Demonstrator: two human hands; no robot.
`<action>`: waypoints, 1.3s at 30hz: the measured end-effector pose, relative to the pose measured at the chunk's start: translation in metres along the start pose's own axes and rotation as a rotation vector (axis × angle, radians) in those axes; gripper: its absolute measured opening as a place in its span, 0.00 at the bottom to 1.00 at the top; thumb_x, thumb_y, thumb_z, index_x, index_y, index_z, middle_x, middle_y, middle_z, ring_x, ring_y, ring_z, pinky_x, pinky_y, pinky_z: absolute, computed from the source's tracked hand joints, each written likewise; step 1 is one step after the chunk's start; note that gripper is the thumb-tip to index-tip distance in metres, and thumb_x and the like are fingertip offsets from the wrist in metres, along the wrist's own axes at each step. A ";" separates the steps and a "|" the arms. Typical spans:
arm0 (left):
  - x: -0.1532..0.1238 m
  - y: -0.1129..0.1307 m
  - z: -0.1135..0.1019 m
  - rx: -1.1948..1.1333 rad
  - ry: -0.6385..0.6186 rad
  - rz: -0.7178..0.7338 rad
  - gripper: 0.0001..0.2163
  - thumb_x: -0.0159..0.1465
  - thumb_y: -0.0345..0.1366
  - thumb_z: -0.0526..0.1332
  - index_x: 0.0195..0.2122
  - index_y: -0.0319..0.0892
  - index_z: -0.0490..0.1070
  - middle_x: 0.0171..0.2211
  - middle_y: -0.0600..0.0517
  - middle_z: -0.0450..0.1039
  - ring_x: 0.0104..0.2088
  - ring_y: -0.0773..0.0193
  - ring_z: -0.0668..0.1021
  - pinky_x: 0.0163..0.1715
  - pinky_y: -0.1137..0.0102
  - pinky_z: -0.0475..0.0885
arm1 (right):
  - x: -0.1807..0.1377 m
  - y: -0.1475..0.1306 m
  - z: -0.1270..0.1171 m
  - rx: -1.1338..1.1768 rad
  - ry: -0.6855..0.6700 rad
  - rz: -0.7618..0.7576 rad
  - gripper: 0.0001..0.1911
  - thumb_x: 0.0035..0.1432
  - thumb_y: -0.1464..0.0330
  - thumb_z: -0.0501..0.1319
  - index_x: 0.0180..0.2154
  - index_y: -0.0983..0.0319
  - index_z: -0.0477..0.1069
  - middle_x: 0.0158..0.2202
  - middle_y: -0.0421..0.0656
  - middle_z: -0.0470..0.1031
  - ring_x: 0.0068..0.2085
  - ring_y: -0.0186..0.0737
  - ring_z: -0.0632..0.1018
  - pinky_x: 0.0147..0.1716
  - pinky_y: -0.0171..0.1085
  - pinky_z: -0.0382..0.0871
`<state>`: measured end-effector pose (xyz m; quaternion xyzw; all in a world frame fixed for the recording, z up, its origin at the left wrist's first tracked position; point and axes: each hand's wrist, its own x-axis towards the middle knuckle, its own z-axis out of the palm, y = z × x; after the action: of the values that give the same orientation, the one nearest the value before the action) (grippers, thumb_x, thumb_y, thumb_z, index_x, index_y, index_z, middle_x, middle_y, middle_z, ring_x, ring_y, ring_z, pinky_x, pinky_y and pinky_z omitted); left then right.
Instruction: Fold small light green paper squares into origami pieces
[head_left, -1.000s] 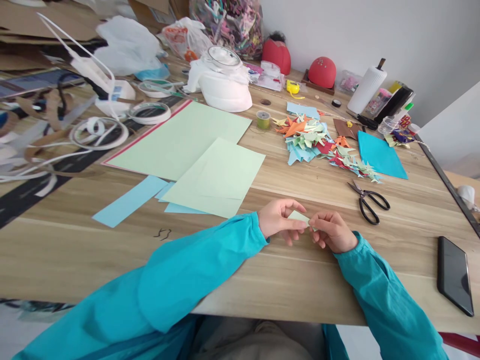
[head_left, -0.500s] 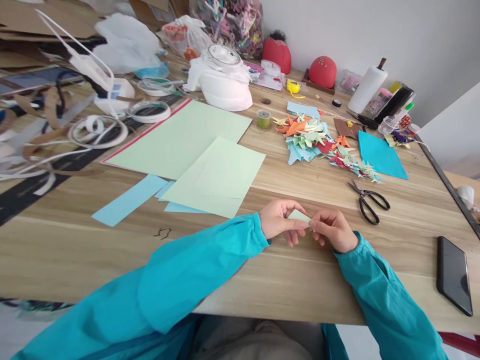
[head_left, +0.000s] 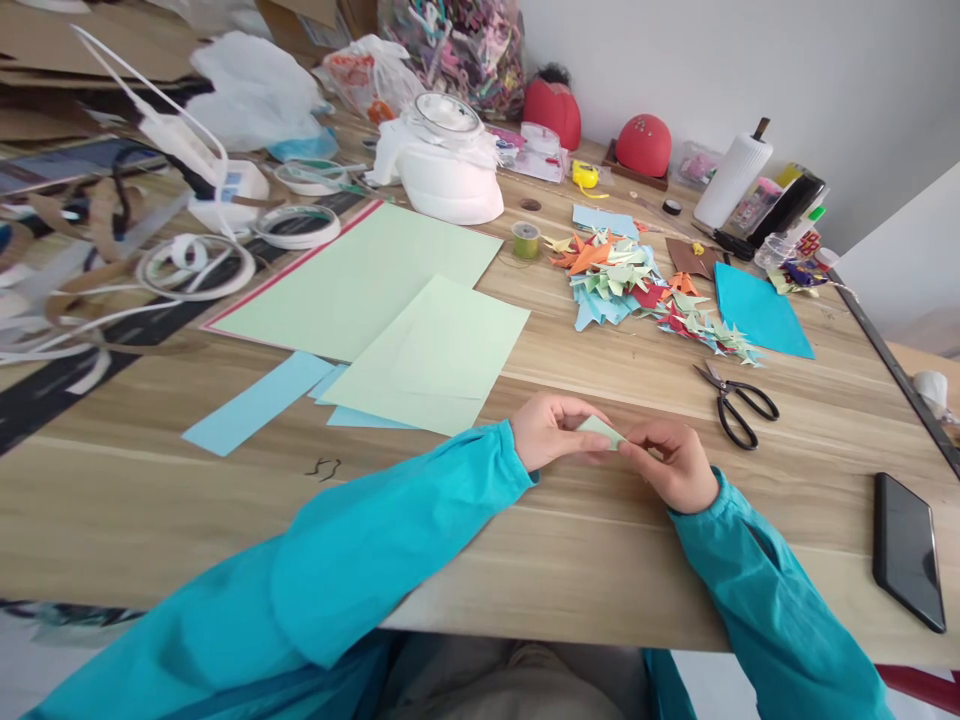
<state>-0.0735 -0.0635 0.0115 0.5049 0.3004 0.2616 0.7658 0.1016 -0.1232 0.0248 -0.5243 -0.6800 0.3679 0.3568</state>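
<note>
At the near side of the worktop (head_left: 540, 560), my left hand (head_left: 547, 432) and right hand (head_left: 676, 466) pinch a small pale-green paper (head_left: 601, 430) between them; black-handled scissors (head_left: 726, 404) lie beyond, to the right.

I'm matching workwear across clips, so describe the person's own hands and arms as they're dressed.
The left hand and right hand are bare, without gloves. The left sleeve and right sleeve are long, loose and turquoise, creased, with gathered cuffs at the wrists. I see no lettering on either.
</note>
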 end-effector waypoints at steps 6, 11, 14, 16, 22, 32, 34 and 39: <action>-0.004 0.003 0.003 0.285 0.085 0.193 0.07 0.44 0.32 0.69 0.24 0.36 0.76 0.22 0.50 0.76 0.24 0.67 0.75 0.26 0.74 0.70 | -0.002 -0.007 0.002 -0.123 -0.053 -0.104 0.13 0.55 0.63 0.56 0.23 0.63 0.69 0.19 0.40 0.68 0.22 0.32 0.65 0.23 0.32 0.59; -0.006 0.007 0.005 0.337 0.103 0.268 0.04 0.45 0.32 0.68 0.23 0.38 0.76 0.22 0.50 0.76 0.25 0.66 0.75 0.27 0.74 0.71 | -0.004 -0.005 0.003 -0.230 -0.044 -0.201 0.10 0.56 0.64 0.55 0.29 0.62 0.71 0.23 0.43 0.71 0.25 0.34 0.68 0.26 0.33 0.62; -0.004 0.004 0.003 0.350 0.111 0.265 0.05 0.45 0.32 0.68 0.23 0.37 0.77 0.23 0.50 0.76 0.25 0.66 0.76 0.27 0.74 0.71 | -0.004 -0.003 0.004 -0.281 -0.049 -0.245 0.11 0.58 0.65 0.52 0.30 0.62 0.71 0.23 0.43 0.70 0.26 0.35 0.69 0.27 0.34 0.62; -0.002 0.001 0.002 0.338 0.112 0.268 0.05 0.46 0.33 0.68 0.23 0.37 0.77 0.22 0.50 0.76 0.24 0.66 0.76 0.26 0.74 0.71 | -0.003 -0.003 0.004 -0.293 -0.053 -0.261 0.12 0.59 0.66 0.51 0.31 0.62 0.71 0.23 0.43 0.69 0.26 0.35 0.69 0.27 0.34 0.62; 0.002 -0.010 0.000 0.290 0.081 0.264 0.06 0.46 0.36 0.68 0.22 0.38 0.76 0.21 0.50 0.77 0.23 0.66 0.77 0.26 0.74 0.73 | -0.004 -0.004 0.002 -0.311 -0.059 -0.305 0.14 0.60 0.67 0.50 0.29 0.62 0.72 0.20 0.41 0.65 0.23 0.34 0.65 0.26 0.34 0.59; -0.001 -0.002 -0.003 0.354 0.031 0.225 0.11 0.52 0.40 0.63 0.27 0.37 0.78 0.27 0.49 0.78 0.29 0.64 0.78 0.32 0.73 0.72 | -0.003 -0.004 0.000 -0.278 -0.022 -0.331 0.14 0.60 0.68 0.51 0.28 0.63 0.73 0.19 0.40 0.64 0.23 0.33 0.64 0.24 0.33 0.57; -0.002 -0.001 -0.003 0.347 0.039 0.209 0.13 0.54 0.43 0.62 0.28 0.36 0.77 0.28 0.49 0.78 0.30 0.63 0.78 0.32 0.72 0.72 | -0.003 -0.005 -0.001 -0.267 -0.007 -0.351 0.14 0.60 0.69 0.52 0.26 0.63 0.72 0.19 0.40 0.63 0.22 0.32 0.64 0.24 0.33 0.57; -0.004 0.001 -0.001 0.237 0.021 0.172 0.21 0.59 0.48 0.54 0.34 0.34 0.76 0.28 0.47 0.78 0.31 0.61 0.78 0.35 0.68 0.73 | -0.002 -0.005 -0.002 -0.296 0.040 -0.391 0.11 0.59 0.72 0.52 0.31 0.63 0.73 0.20 0.40 0.66 0.23 0.32 0.65 0.24 0.32 0.58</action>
<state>-0.0769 -0.0650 0.0123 0.6128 0.2928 0.2941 0.6725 0.1019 -0.1261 0.0297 -0.4362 -0.8079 0.1779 0.3541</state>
